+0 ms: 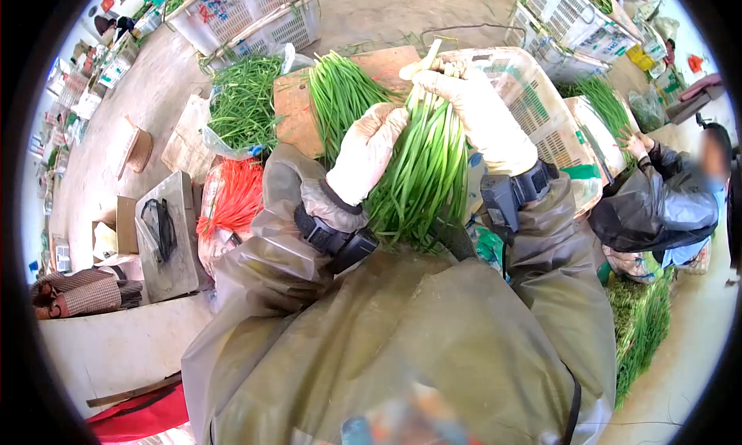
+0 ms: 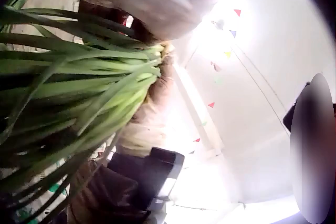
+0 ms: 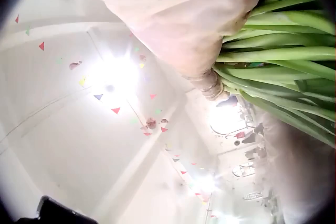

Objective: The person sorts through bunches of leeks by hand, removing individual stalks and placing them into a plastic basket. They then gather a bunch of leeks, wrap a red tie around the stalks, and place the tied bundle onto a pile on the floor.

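In the head view my gloved right hand (image 1: 452, 89) grips a bunch of green chives (image 1: 423, 167) near its pale stem ends. The leaves fan down toward my apron. My gloved left hand (image 1: 365, 151) is at the left edge of this bunch, its fingers bent toward the thumb; I cannot tell whether it pinches a leaf. The right wrist view shows the right glove (image 3: 184, 29) wrapped around the stems, with leaves spreading right. Beyond my left hand another pile of chives (image 1: 340, 93) lies on a brown board (image 1: 295, 112).
A plastic crate (image 1: 533, 97) stands to the right of my right arm. On the left are a bag of loose greens (image 1: 246, 101) and a bundle of red strips (image 1: 236, 194). Another person (image 1: 657, 201) sits at far right, hands on chives (image 1: 599, 105). Stacked crates (image 1: 239, 16) stand behind.
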A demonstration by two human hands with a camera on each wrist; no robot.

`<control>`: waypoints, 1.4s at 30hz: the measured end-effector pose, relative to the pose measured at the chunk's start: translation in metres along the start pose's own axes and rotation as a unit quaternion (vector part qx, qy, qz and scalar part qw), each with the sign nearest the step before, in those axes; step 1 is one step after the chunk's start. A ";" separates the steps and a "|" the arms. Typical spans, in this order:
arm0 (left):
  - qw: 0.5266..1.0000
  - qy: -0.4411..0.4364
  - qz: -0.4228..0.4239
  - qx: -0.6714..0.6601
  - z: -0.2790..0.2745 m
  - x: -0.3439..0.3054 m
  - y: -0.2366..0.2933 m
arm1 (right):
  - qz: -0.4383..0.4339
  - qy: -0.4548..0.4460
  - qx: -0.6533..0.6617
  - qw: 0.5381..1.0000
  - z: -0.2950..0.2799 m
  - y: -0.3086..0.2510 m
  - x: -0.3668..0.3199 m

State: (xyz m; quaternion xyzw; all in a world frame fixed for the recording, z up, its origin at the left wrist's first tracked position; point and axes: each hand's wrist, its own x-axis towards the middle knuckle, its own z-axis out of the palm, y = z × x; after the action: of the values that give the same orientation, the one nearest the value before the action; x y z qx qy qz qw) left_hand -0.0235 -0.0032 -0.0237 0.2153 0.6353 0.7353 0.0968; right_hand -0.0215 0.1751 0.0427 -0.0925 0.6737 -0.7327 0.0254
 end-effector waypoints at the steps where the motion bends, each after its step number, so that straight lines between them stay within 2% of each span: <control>1: 1.000 -0.002 0.017 -0.011 -0.001 0.001 0.000 | 0.000 -0.003 0.000 1.000 0.002 0.003 0.001; 2: 0.997 -0.048 0.016 -0.058 -0.002 -0.001 0.002 | -0.014 0.006 0.043 0.999 0.004 0.008 0.002; 3: 0.997 -0.047 0.015 -0.057 -0.005 -0.002 -0.012 | -0.027 0.017 0.088 0.996 0.007 0.011 0.002; 4: 0.979 -0.147 -0.084 -0.116 -0.011 -0.004 -0.039 | -0.037 0.035 0.059 0.997 0.015 0.007 0.001; 5: 0.937 -0.243 -0.179 -0.173 -0.015 -0.006 -0.058 | -0.035 0.033 0.060 0.997 0.015 0.010 0.001; 6: 0.925 -0.269 -0.183 -0.197 -0.004 -0.010 -0.063 | -0.006 0.041 0.038 0.998 0.015 0.016 0.003; 7: 0.916 -0.242 -0.192 -0.255 0.007 -0.020 -0.048 | 0.023 0.048 0.016 0.998 0.013 0.023 0.006; 8: 0.900 -0.231 -0.223 -0.294 0.012 -0.026 -0.047 | -0.019 0.076 -0.086 0.993 0.004 0.037 0.011; 9: 0.881 -0.219 -0.254 -0.334 0.014 -0.029 -0.047 | -0.017 0.075 -0.087 0.993 -0.002 0.035 0.009; 11: 0.894 -0.208 -0.239 -0.318 0.008 -0.028 -0.051 | -0.153 0.180 -0.254 0.938 -0.015 0.029 0.004; 12: 0.890 -0.201 -0.247 -0.326 0.004 -0.027 -0.050 | -0.210 0.118 -0.255 0.936 -0.020 0.030 0.004; 13: 0.887 -0.195 -0.256 -0.332 0.003 -0.026 -0.049 | -0.209 0.118 -0.256 0.937 -0.020 0.030 0.004; 14: 0.893 -0.184 -0.266 -0.314 0.002 -0.024 -0.049 | -0.302 0.034 -0.439 0.846 -0.019 0.027 0.004; 15: 0.891 -0.190 -0.270 -0.312 0.003 -0.024 -0.050 | -0.375 -0.048 -0.598 0.706 -0.017 0.024 0.001; 16: 0.870 -0.187 -0.286 -0.356 0.005 -0.026 -0.052 | -0.389 -0.066 -0.620 0.678 -0.021 0.034 0.005; 17: 0.847 -0.183 -0.300 -0.400 0.007 -0.026 -0.054 | -0.385 -0.059 -0.623 0.678 -0.026 0.038 0.008; 19: 0.843 -0.193 -0.297 -0.405 0.002 -0.026 -0.057 | -0.396 -0.087 -0.662 0.630 -0.035 0.043 0.016; 20: 0.847 -0.195 -0.294 -0.397 -0.001 -0.027 -0.060 | -0.400 -0.043 -0.670 0.624 -0.040 0.045 0.017; 21: 0.851 -0.194 -0.292 -0.390 -0.005 -0.031 -0.062 | -0.399 -0.046 -0.669 0.626 -0.046 0.045 0.018; 23: 0.859 -0.198 -0.285 -0.375 -0.010 -0.036 -0.060 | -0.334 0.122 -0.609 0.709 -0.063 0.044 0.024; 25: 0.866 -0.200 -0.272 -0.370 -0.015 -0.041 -0.057 | -0.255 0.192 -0.603 0.731 -0.101 0.066 0.037; 27: 0.874 -0.198 -0.258 -0.360 -0.017 -0.046 -0.056 | -0.163 0.200 -0.659 0.706 -0.134 0.092 0.036; 28: 0.884 -0.204 -0.245 -0.341 -0.020 -0.050 -0.055 | -0.166 0.199 -0.658 0.707 -0.147 0.108 0.035; 30: 0.897 -0.232 -0.207 -0.315 -0.022 -0.054 -0.050 | -0.039 0.179 -0.752 0.633 -0.173 0.137 0.027; 31: 0.898 -0.262 -0.193 -0.298 -0.022 -0.056 -0.042 | -0.041 0.176 -0.753 0.633 -0.184 0.142 0.022; 33: 0.899 -0.256 -0.163 -0.316 -0.026 -0.063 -0.028 | 0.066 0.279 -0.679 0.676 -0.209 0.151 0.007; 35: 0.907 -0.227 -0.166 -0.314 -0.032 -0.069 -0.027 | 0.095 0.274 -0.701 0.651 -0.244 0.161 -0.008; 36: 0.912 -0.208 -0.172 -0.309 -0.034 -0.069 -0.024 | 0.220 0.193 -0.687 0.666 -0.241 0.146 -0.008; 37: 0.917 -0.189 -0.179 -0.304 -0.035 -0.068 -0.022 | 0.218 0.193 -0.686 0.667 -0.224 0.129 -0.007; 39: 0.916 -0.155 -0.181 -0.322 -0.034 -0.066 -0.024 | 0.248 -0.066 -0.655 0.710 -0.169 0.106 -0.007; 40: 0.917 -0.155 -0.182 -0.319 -0.034 -0.063 -0.024 | 0.238 -0.070 -0.488 0.837 -0.149 0.106 -0.009; 41: 0.918 -0.154 -0.182 -0.317 -0.032 -0.060 -0.023 | 0.217 -0.071 -0.299 0.927 -0.129 0.106 -0.013; 42: 0.916 -0.159 -0.184 -0.318 -0.029 -0.059 -0.024 | 0.203 -0.118 -0.123 0.964 -0.102 0.101 -0.023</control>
State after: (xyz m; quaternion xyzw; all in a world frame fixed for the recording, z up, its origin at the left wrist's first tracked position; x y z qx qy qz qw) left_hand 0.0126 -0.0493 -0.0617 0.1665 0.3725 0.8240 0.3932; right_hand -0.0254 0.2702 -0.0677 -0.0422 0.7558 -0.6074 0.2408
